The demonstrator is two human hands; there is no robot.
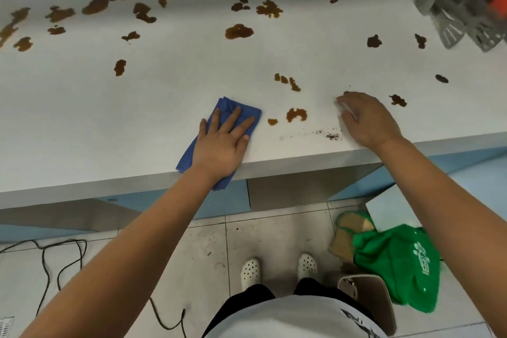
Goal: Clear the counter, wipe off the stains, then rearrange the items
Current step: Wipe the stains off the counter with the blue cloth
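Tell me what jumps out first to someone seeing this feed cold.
Brown stains scattered across the white counter, thickest along the far edge. Next, the left hand pressing a blue cloth flat at the near edge, and the right hand resting beside dark crumbs.

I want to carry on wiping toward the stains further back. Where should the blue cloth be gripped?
Probably at its near end, from the counter's front edge. The blue cloth lies flat under the left hand, but its near corner overhangs the counter edge, leaving a free flap that fingers could get under; elsewhere it would need bunching.
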